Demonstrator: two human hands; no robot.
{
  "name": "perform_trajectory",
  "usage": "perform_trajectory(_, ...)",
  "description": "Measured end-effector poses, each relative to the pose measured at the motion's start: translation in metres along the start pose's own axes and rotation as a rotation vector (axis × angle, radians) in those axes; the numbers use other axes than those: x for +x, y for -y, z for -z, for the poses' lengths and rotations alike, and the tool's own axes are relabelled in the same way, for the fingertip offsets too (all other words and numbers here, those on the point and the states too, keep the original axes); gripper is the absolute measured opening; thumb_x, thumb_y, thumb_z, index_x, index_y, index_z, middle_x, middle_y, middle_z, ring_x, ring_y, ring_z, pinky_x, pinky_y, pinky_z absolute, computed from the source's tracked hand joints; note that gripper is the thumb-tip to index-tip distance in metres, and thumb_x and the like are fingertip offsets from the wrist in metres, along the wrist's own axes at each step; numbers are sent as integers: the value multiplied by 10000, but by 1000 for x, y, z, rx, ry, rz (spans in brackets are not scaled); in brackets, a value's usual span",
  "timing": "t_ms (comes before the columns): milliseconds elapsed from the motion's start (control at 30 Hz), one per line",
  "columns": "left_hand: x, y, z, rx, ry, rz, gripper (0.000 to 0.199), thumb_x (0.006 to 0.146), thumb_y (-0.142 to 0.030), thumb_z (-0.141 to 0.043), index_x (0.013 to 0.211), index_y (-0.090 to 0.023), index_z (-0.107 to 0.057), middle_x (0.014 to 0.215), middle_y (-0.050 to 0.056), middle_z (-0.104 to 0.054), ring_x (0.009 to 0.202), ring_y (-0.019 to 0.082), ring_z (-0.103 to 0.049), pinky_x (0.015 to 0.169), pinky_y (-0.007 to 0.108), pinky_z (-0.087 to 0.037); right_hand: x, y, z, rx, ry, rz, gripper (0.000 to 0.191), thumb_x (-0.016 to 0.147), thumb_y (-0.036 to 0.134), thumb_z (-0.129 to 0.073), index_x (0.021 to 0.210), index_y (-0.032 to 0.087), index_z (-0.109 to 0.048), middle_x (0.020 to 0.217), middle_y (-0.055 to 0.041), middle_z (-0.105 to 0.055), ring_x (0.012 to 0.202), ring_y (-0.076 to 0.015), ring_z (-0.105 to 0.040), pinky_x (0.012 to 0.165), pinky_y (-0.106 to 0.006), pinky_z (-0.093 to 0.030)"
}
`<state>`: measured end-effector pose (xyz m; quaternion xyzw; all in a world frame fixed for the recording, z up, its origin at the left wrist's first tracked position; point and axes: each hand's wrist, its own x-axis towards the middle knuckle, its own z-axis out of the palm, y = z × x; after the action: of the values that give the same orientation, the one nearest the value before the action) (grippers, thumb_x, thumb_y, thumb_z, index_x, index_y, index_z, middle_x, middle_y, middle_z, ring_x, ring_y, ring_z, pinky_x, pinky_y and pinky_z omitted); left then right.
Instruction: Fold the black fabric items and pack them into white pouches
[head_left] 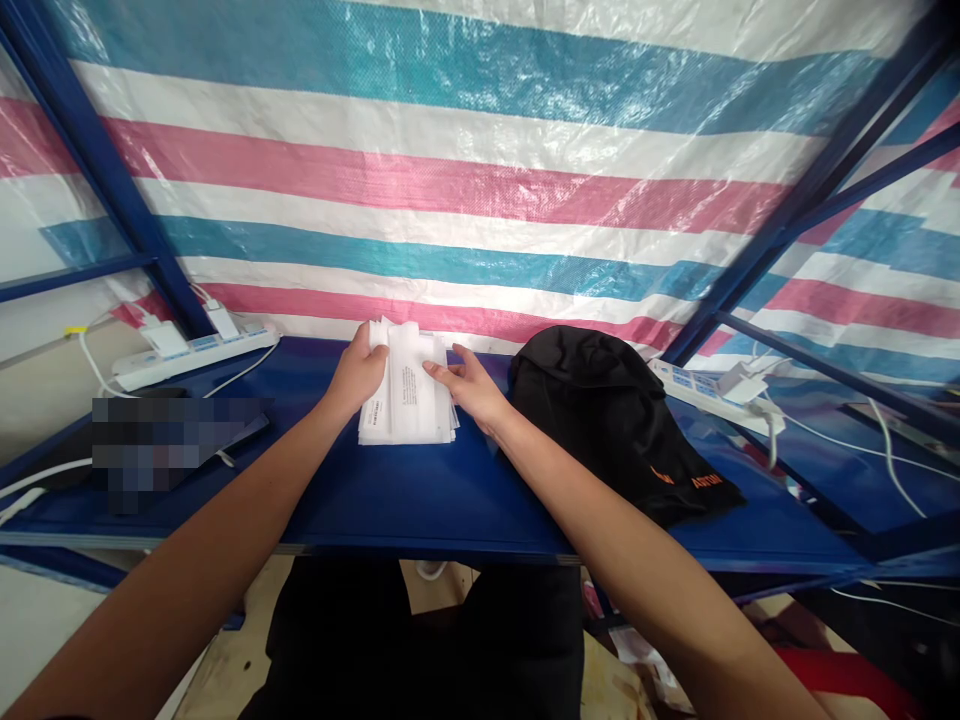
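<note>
A stack of white, slightly see-through packets with small black print stands out against the blue shelf. My left hand grips the upper left edge of the stack, thumb on top and the other fingers hidden beneath. At the right edge is my right hand, its thumb resting on the top packet and its fingers apart, pointing up and to the left. The packets' edges are a little uneven at the right and bottom.
A black cloth bag with orange lettering lies right of the stack. White power strips with plugs stand at the left and right. A dark, partly blurred device lies at the left. Blue posts rise on both sides before striped sheeting.
</note>
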<state>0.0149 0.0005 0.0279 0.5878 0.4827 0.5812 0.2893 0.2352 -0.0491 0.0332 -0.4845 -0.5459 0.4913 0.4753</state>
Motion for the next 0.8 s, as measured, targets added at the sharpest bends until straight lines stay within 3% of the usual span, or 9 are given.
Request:
perform_trajectory(67, -2, -2, -2, -46, -26, 69, 482, 787, -176, -683, 1258, -272, -699, 1129, 66, -759, 1175, 368, -701, 1067, 495, -533, 1, -3, 0, -34, 5, 63, 989, 884, 610, -852, 1714, 319, -398, 1341, -96, -739, 1143, -285, -746, 1060, -497, -602)
perform_trajectory(100, -4, -4, -4, -91, -31, 138, 470, 778, -186, -678, 1242, -264, -696, 1096, 71, -759, 1114, 361, -718, 1006, 487, -561, 1, -4, -1, -55, 13, 94, 864, 908, 604, -826, 1659, 324, -501, 1318, -83, -750, 1134, -277, -745, 1058, -486, -598)
perform_trajectory(200, -10, -10, -11, -248, 3, 398, 409, 723, -216, -677, 1132, -220, -694, 934, 76, -748, 876, 323, -739, 798, 438, -598, 2, -7, -3, -109, 64, 128, 513, 978, 648, -708, 1274, 240, -803, 1159, -82, -793, 1070, -279, -747, 1017, -458, -598)
perform_trajectory(300, -15, -15, -15, -335, 49, 500, 415, 658, -217, -704, 1072, -197, -689, 835, 55, -731, 738, 274, -712, 689, 382, -576, 3, -10, -4, -143, 27, 104, 554, 1004, 717, -618, 1059, 210, -836, 1076, -98, -790, 1108, -311, -733, 1024, -467, -589)
perform_trajectory(400, -16, -14, -15, -328, 74, 480, 441, 670, -226, -724, 1109, -210, -686, 863, 38, -739, 746, 257, -711, 680, 357, -563, 3, -11, -2, -205, -87, 121, 547, 1004, 732, -609, 1005, 235, -836, 1273, -118, -741, 1321, -339, -652, 1166, -497, -514)
perform_trajectory(500, -15, -6, -11, -203, 36, 379, 397, 744, -244, -708, 1141, -224, -703, 969, 50, -761, 869, 274, -731, 764, 366, -576, 1, -10, -2, -246, -123, 124, 525, 1017, 702, -599, 1110, 245, -839, 1364, -128, -678, 1348, -332, -629, 1238, -524, -454)
perform_trajectory(633, -13, 7, -7, -86, -31, 227, 391, 851, -271, -669, 1240, -242, -684, 1153, 71, -763, 1070, 303, -722, 934, 412, -582, -7, -10, -8, -288, -99, 196, 550, 1024, 629, -626, 1451, 301, -737, 1490, -136, -569, 1413, -322, -583, 1169, -505, -530)
perform_trajectory(733, -13, 13, -7, -83, -52, 195, 462, 857, -260, -679, 1317, -273, -652, 1239, 70, -745, 1184, 321, -693, 1000, 436, -575, -12, -14, -13, -317, -46, 231, 541, 1028, 633, -637, 1473, 341, -733, 1629, -125, -433, 1557, -340, -457, 1105, -473, -584)
perform_trajectory(800, -13, 13, -7, -91, -43, 186, 495, 846, -261, -694, 1339, -287, -646, 1253, 67, -740, 1201, 325, -685, 1004, 436, -577, -13, -17, -15, -328, -5, 213, 563, 1023, 662, -646, 1480, 344, -734, 1684, -117, -363, 1549, -356, -472, 1077, -470, -604)
